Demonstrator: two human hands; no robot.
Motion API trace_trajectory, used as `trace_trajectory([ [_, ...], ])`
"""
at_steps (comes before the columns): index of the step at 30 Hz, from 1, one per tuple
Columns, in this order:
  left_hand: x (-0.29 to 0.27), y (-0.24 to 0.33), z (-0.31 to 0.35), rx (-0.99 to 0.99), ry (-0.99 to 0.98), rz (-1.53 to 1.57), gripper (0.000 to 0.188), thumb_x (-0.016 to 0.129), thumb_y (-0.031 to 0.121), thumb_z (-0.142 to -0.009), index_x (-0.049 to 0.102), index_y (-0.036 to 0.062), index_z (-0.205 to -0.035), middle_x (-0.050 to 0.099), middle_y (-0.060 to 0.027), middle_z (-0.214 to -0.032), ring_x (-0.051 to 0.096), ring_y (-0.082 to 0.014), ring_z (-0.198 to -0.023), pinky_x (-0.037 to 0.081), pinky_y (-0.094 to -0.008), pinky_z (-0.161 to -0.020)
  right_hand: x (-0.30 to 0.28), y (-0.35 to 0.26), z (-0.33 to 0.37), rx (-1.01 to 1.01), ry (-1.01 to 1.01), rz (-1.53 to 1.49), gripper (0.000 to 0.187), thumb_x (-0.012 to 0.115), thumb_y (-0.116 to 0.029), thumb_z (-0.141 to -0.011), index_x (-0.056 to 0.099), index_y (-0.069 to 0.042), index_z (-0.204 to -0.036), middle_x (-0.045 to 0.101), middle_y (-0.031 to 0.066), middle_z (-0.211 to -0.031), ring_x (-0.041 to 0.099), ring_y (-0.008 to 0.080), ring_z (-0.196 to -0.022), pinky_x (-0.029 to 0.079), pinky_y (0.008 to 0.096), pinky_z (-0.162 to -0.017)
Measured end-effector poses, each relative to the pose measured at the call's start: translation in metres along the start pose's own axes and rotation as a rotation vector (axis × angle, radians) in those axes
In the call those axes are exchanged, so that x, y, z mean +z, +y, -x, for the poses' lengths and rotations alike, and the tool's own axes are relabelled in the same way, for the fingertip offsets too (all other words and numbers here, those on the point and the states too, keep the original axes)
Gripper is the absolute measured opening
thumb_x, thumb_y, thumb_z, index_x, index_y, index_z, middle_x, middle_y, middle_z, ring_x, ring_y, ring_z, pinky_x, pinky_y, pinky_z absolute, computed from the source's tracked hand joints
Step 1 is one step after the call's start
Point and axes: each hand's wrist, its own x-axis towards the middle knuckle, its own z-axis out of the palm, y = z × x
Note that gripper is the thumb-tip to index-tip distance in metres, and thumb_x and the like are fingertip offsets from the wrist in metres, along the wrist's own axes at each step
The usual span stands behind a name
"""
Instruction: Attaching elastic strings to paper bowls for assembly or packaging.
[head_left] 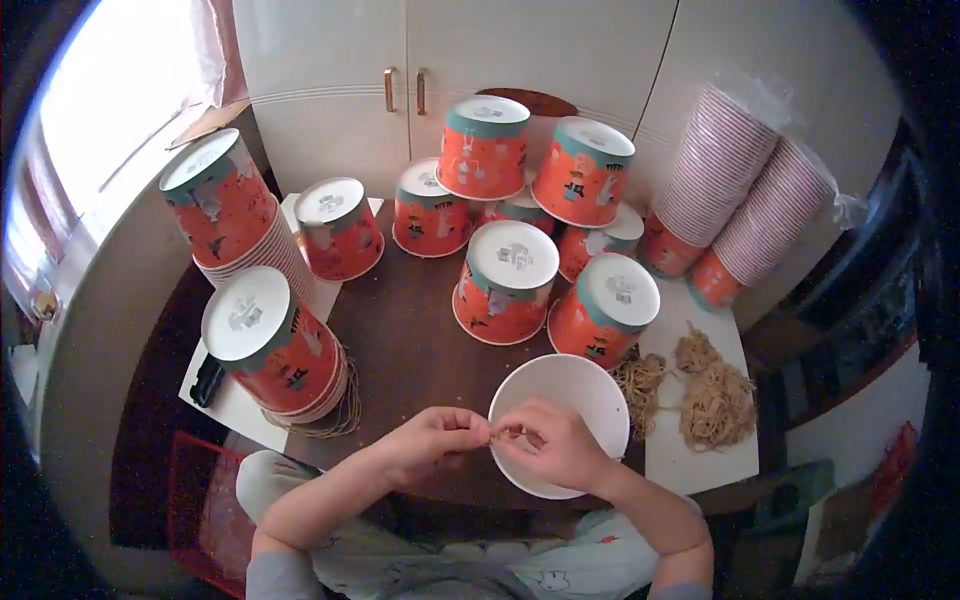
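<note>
My left hand (pixel 440 440) and my right hand (pixel 555 445) meet at the fingertips above the near edge of the table. Thumb and forefinger are pinched together on each, around something small and brownish that I cannot make out. Under my right hand stands an open paper bucket (pixel 590 385), its white inside facing up. Just behind it, two orange and teal paper buckets, a right one (pixel 600 310) and a left one (pixel 507 285), sit upside down. A tangle of tan string (pixel 642 385) lies against the open bucket's right side.
More tan string (pixel 718 405) is heaped on a white board at right. Tall bagged stacks of buckets (pixel 715 165) lean behind it. Several upturned buckets (pixel 483 150) fill the back. Bucket stacks (pixel 270 345) stand at left, with string around the nearer base and a black object (pixel 207 378) alongside.
</note>
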Motion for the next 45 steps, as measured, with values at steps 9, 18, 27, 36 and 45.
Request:
trace_trajectory([
  [9,0.002,0.001,0.002,-0.089,-0.051,0.161,0.012,0.058,0.018,-0.083,0.057,0.0089,-0.091,0.054,0.0064,-0.079,0.041,-0.0004,-0.060,0.030,-0.0149,-0.049,0.007,0.006,0.001,-0.235,0.082,0.135,0.010,0.068,-0.010,-0.070,0.061,-0.007,-0.076,0.055,0.0036,-0.072,0.052,0.0136,-0.055,0.042,0.0240,-0.048],
  [18,-0.002,-0.005,-0.003,0.363,-0.007,-0.352,0.016,0.055,0.008,-0.081,0.059,0.0032,-0.096,0.052,0.0009,-0.080,0.046,-0.0060,-0.066,0.039,-0.0199,-0.056,-0.004,-0.001,-0.001,0.041,-0.031,-0.068,0.010,0.065,-0.011,-0.074,0.059,-0.004,-0.078,0.057,0.0043,-0.073,0.053,0.0118,-0.061,0.043,0.0243,-0.054],
  [27,0.005,-0.001,0.001,0.493,0.168,-0.628,0.013,0.062,0.016,-0.079,0.058,0.0035,-0.083,0.048,-0.0012,-0.081,0.045,-0.0063,-0.068,0.038,-0.0209,-0.058,-0.007,0.006,-0.002,0.070,-0.108,-0.105,0.008,0.064,-0.008,-0.076,0.058,-0.003,-0.079,0.055,-0.0001,-0.070,0.049,0.0046,-0.059,0.040,0.0198,-0.052],
  [36,0.006,0.003,0.005,0.449,0.211,-0.442,0.012,0.061,0.014,-0.079,0.056,0.0032,-0.083,0.050,0.0008,-0.081,0.045,-0.0042,-0.069,0.037,-0.0196,-0.059,-0.006,0.008,-0.001,0.154,-0.189,-0.164,0.007,0.062,-0.007,-0.076,0.058,-0.003,-0.079,0.054,-0.0011,-0.068,0.049,0.0038,-0.062,0.040,0.0193,-0.054],
  [45,0.009,0.013,0.011,0.330,0.076,-0.285,0.014,0.060,0.011,-0.079,0.054,0.0039,-0.090,0.056,0.0020,-0.080,0.049,-0.0029,-0.073,0.040,-0.0185,-0.064,-0.006,0.013,-0.001,0.231,-0.225,-0.304,0.007,0.060,-0.006,-0.079,0.055,-0.003,-0.083,0.055,-0.0009,-0.076,0.051,0.0048,-0.070,0.043,0.0200,-0.063],
])
